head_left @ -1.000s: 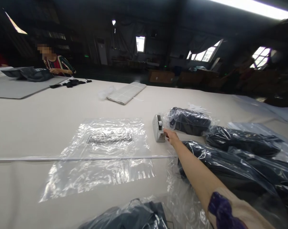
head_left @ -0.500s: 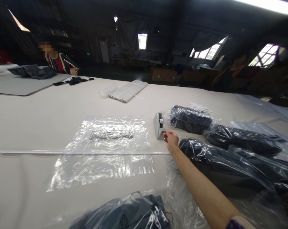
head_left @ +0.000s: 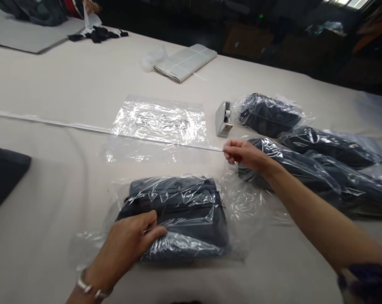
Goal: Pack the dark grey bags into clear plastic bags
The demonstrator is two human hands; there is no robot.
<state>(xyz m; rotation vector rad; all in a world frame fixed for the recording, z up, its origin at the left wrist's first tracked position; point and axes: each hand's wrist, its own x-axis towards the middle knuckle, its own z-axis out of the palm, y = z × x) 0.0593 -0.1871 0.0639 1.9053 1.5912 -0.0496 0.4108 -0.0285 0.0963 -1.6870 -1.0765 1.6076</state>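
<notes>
My left hand (head_left: 135,234) is closed on the clear plastic bag (head_left: 178,194) in front of me, thumb and forefinger pinching its film. Folded dark grey clothing (head_left: 184,219) lies flat inside that bag. Beyond its upper right corner, my right hand (head_left: 241,153) hovers with fingertips pressed together. Whatever those fingers may hold is too small to make out. Just past them stands a grey tape dispenser (head_left: 223,119), apart from the hand. A flat clear bag with printed text (head_left: 159,122) lies left of the dispenser.
Several dark bagged bundles (head_left: 270,116) lie to the right. A folded pale sheet stack (head_left: 186,62) sits at the back. Dark fabric (head_left: 5,175) is at the left edge. A thin white strip (head_left: 67,125) crosses the table. A co-worker's hand (head_left: 91,6) shows at top left.
My right hand has drawn back from the tape dispenser toward me. My left hand has come into view on the bagged clothing. The view has tilted downward.
</notes>
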